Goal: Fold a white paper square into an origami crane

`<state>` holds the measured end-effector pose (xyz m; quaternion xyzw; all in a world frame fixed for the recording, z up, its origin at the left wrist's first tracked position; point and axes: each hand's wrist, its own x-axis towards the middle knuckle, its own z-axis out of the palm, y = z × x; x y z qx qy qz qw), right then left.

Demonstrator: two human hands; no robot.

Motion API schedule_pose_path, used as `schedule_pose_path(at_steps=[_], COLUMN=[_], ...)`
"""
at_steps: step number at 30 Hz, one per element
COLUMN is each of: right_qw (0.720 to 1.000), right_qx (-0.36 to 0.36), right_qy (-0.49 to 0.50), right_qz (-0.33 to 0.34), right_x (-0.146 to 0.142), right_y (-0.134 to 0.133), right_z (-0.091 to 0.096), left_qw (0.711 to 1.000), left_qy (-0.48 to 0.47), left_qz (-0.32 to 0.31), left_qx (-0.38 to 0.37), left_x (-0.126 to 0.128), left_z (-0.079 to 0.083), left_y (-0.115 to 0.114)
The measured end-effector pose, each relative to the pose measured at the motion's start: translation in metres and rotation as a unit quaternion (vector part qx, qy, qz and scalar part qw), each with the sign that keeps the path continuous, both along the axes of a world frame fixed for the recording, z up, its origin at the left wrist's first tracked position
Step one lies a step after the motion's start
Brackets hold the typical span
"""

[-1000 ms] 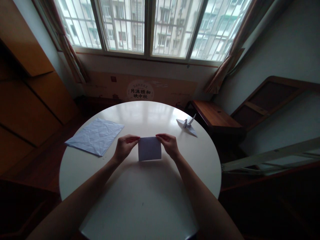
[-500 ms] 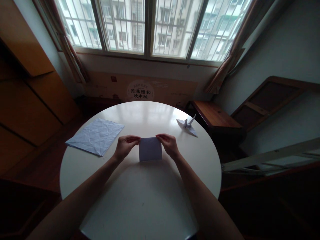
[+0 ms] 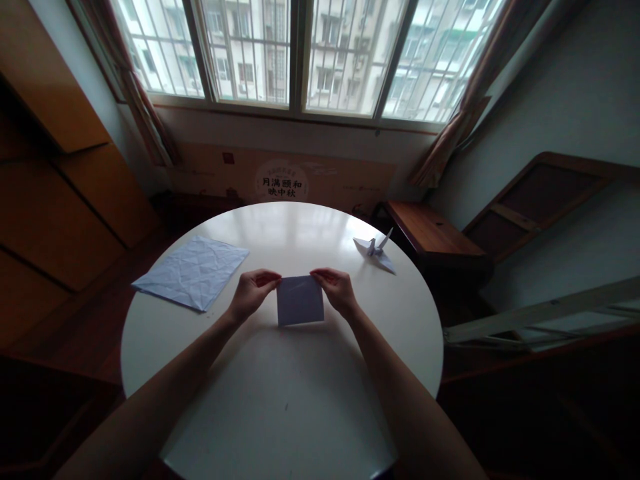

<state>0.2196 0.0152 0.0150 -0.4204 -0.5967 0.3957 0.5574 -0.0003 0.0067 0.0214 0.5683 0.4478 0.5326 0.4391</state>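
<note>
A small folded sheet of pale paper (image 3: 300,303) lies at the middle of the round white table (image 3: 280,400). My left hand (image 3: 251,292) pinches its upper left corner with curled fingers. On the other side, my right hand (image 3: 337,289) pinches the upper right corner the same way. Both forearms stretch over the table from the near edge.
A creased, unfolded paper sheet (image 3: 193,272) lies flat at the table's left. A folded paper crane (image 3: 376,250) stands at the far right rim. A wooden bench (image 3: 430,235) is beyond the right edge, wooden cabinets (image 3: 65,200) to the left, a window (image 3: 300,53) ahead.
The two hands have drawn very slightly closer on the paper's top edge, which has lifted a little; everything else stays put.
</note>
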Motion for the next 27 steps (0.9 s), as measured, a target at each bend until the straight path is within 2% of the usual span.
schedule_pose_path(at_steps=[7, 13, 21, 24, 27], right_qw=[0.994, 0.991, 0.985, 0.972, 0.936], right_qx=[0.04, 0.041, 0.045, 0.091, 0.147], right_qy=[-0.098, -0.12, -0.165, -0.218, -0.32], right_qz=[-0.034, -0.034, -0.022, -0.02, -0.011], right_x=[0.004, 0.006, 0.004, 0.001, -0.004], right_y=[-0.002, -0.001, 0.0, -0.008, -0.018], right_z=[0.004, 0.002, -0.001, 0.007, 0.015], left_qw=[1.0, 1.0, 0.998, 0.997, 0.993], left_qy=[0.016, 0.025, 0.02, 0.032, 0.045], left_qz=[-0.002, -0.014, 0.002, -0.022, -0.069], left_qx=[0.005, 0.009, 0.054, 0.064, 0.08], left_x=[-0.003, -0.002, 0.0, 0.001, 0.005], left_z=[0.004, 0.004, 0.004, 0.007, 0.009], left_y=[-0.001, -0.002, -0.002, -0.005, -0.011])
